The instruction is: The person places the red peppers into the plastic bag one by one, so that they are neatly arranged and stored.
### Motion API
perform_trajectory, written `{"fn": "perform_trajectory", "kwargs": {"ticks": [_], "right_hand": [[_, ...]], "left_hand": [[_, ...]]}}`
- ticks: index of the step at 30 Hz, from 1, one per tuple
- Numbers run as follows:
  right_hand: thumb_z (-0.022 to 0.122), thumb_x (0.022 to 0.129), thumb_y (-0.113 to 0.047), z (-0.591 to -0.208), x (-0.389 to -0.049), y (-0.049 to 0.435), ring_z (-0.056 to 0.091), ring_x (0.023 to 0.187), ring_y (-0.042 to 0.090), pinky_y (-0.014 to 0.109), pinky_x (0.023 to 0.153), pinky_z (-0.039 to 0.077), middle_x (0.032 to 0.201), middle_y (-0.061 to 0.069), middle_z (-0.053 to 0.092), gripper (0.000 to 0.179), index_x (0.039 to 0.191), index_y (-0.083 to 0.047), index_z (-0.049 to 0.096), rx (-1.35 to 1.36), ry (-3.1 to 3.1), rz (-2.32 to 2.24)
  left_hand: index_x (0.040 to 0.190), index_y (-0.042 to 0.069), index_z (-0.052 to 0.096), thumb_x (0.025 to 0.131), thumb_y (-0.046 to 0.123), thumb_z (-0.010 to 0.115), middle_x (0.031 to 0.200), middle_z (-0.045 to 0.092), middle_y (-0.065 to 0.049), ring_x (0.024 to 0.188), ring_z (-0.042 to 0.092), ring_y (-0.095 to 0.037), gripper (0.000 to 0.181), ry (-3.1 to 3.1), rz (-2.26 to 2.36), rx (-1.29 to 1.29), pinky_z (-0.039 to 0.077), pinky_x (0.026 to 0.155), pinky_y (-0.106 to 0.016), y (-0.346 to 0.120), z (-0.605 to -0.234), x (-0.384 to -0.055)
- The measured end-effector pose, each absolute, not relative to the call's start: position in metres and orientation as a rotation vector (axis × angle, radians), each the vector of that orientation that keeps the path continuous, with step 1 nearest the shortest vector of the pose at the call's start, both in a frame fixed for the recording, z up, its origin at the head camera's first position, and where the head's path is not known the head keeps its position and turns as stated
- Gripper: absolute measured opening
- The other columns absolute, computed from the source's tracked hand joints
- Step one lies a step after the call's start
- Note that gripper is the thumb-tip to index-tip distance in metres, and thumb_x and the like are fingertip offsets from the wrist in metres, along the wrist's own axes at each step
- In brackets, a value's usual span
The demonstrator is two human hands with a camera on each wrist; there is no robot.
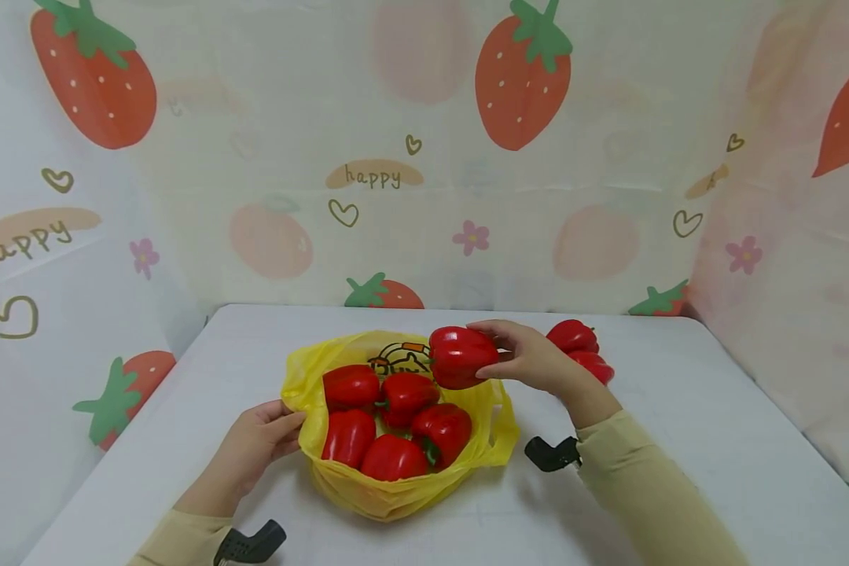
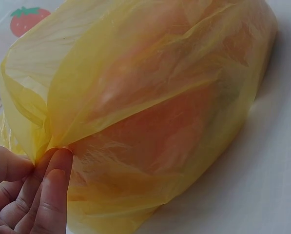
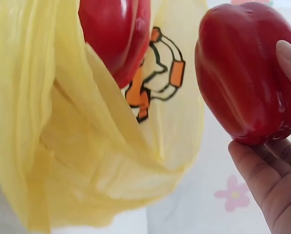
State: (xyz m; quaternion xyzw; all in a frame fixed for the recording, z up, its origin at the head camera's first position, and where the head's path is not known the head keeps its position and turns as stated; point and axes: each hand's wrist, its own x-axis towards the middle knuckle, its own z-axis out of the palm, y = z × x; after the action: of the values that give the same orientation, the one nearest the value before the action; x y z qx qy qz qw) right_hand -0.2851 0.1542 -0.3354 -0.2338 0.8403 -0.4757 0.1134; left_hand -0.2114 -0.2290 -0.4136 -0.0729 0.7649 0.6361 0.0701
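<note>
A yellow plastic bag (image 1: 378, 497) lies with its mouth spread on the table, several red bell peppers (image 1: 394, 458) inside it. My left hand (image 1: 260, 440) pinches the bag's rim at the left side; the left wrist view shows thumb and fingertips on the gathered yellow film (image 2: 135, 117). Over the bag's far right edge, my right hand (image 1: 531, 355) grips another red bell pepper (image 1: 461, 358) between thumb and fingers. In the right wrist view that held pepper (image 3: 247, 73) is apart from the bag (image 3: 106, 161), which has a printed cartoon on its inner side.
Two more red peppers (image 1: 573, 336) lie on the white table (image 1: 679, 440) behind my right forearm. A fabric backdrop (image 1: 424, 259) printed with strawberries and hearts rises beyond the table's far edge. Black camera mounts (image 1: 552, 453) stick out from both wrists.
</note>
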Motion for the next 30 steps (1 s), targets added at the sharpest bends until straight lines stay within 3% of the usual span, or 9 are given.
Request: {"fn": "perform_trajectory", "kwargs": {"ticks": [8, 20, 30], "right_hand": [[0.073, 0.077, -0.015, -0.338, -0.291, 0.131, 0.05, 0.111, 0.025, 0.037, 0.083, 0.051, 0.123, 0.004, 0.053, 0.063, 0.133, -0.019, 0.046, -0.785, 2.447, -1.338], [0.076, 0.075, -0.025, -0.343, -0.295, 0.108, 0.052, 0.107, 0.019, 0.033, 0.082, 0.051, 0.119, -0.003, 0.055, 0.058, 0.127, -0.027, 0.05, -0.872, 2.41, -1.257], [0.074, 0.076, -0.021, -0.345, -0.303, 0.092, 0.052, 0.106, 0.017, 0.031, 0.083, 0.051, 0.116, -0.005, 0.055, 0.056, 0.127, -0.027, 0.05, -0.869, 2.419, -1.167]], "left_hand": [[0.124, -0.002, 0.051, 0.089, 0.031, 0.059, 0.1, 0.065, -0.005, 0.081, 0.062, -0.015, 0.049, 2.289, 1.928, -0.214, 0.053, 0.075, -0.026, -0.229, -0.414, -0.212], [0.125, -0.003, 0.051, 0.09, 0.029, 0.058, 0.098, 0.066, -0.004, 0.081, 0.062, -0.014, 0.048, 2.279, 1.936, -0.193, 0.054, 0.074, -0.026, -0.23, -0.416, -0.212], [0.124, -0.003, 0.051, 0.089, 0.03, 0.059, 0.096, 0.066, -0.004, 0.08, 0.063, -0.015, 0.048, 2.28, 1.942, -0.184, 0.054, 0.074, -0.026, -0.23, -0.416, -0.213]]}}
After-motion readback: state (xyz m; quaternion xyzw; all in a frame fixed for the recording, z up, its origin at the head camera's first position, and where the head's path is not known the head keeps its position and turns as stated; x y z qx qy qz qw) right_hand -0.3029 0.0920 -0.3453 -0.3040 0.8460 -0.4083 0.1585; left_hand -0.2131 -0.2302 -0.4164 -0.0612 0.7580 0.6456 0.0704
